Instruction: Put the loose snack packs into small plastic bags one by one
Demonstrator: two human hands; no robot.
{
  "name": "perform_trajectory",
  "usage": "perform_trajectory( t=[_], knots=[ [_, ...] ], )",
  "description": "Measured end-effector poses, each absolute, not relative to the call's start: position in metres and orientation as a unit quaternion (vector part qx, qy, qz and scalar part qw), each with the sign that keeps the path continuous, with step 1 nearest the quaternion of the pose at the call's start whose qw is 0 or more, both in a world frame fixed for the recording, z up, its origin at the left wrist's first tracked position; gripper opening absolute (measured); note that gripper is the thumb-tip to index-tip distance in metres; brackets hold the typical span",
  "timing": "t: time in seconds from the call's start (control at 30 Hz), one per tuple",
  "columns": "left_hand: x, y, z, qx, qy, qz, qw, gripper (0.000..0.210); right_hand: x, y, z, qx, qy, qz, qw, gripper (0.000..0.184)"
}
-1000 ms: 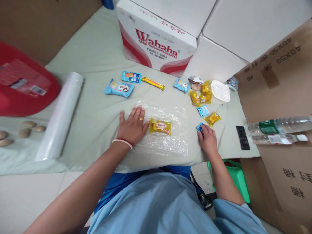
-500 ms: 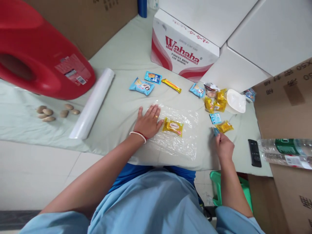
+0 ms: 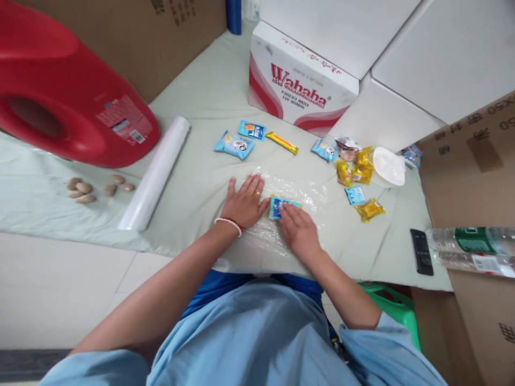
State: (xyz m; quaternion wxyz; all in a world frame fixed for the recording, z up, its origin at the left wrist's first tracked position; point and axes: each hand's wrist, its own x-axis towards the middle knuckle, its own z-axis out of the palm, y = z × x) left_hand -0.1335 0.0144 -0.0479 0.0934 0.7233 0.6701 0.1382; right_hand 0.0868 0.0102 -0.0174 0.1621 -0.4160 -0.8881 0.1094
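Note:
My left hand point(image 3: 246, 202) lies flat, fingers spread, on the left part of a clear plastic film sheet point(image 3: 311, 187). Near its thumb is a blue snack packet point(image 3: 276, 206), on top of a yellow snack packet point(image 3: 271, 214) that is mostly covered. My right hand point(image 3: 298, 228) is closed over the right part of the blue packet; its thumb is hidden. Beyond the film lie two light-blue snack packets point(image 3: 234, 145) and a slim yellow snack stick point(image 3: 282, 143).
A roll of plastic film point(image 3: 156, 174), several brown stones point(image 3: 83, 187) and a big red jug point(image 3: 80, 91) are at left. Several snack packets point(image 3: 362, 174), a white bowl point(image 3: 389, 167), a black remote point(image 3: 421, 252) and plastic bottles point(image 3: 475, 241) are at right. A Wahaha carton point(image 3: 301, 80) stands behind.
My right hand has moved left from the packets at the right, bringing the blue snack packet onto the yellow one on the film. My left hand has stayed in place.

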Motion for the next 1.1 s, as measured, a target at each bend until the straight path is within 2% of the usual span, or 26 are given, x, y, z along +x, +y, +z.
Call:
perform_trajectory(
  t=[0.13,0.3,0.53,0.77,0.9,1.03,1.1],
  knots=[
    [-0.133,0.014,-0.047,0.724,0.668,0.147,0.092,0.066,0.084,0.002,-0.026,-0.417,-0.893,0.083,0.147,0.033],
    [-0.134,0.014,-0.047,0.723,0.668,0.149,0.094,0.065,0.092,0.016,-0.021,-0.418,-0.889,0.104,0.156,0.052],
    [-0.134,0.014,-0.049,0.724,0.666,0.154,0.092,0.064,0.105,0.040,-0.016,-0.411,-0.868,0.167,0.223,0.044],
    [-0.137,0.015,-0.046,0.723,0.665,0.153,0.105,0.064,0.103,0.049,-0.015,-0.374,-0.887,0.196,0.188,0.040],
    [-0.148,0.012,-0.043,0.733,0.646,0.177,0.116,0.064,0.118,0.047,-0.003,-0.370,-0.884,0.192,0.213,0.046],
    [-0.160,-0.004,-0.036,0.755,0.614,0.215,0.082,0.057,0.145,0.029,0.010,-0.363,-0.868,0.234,0.246,0.021],
    [-0.166,-0.019,-0.033,0.780,0.576,0.239,0.058,0.052,0.159,0.011,0.009,-0.346,-0.871,0.263,0.231,0.017]
  ],
)
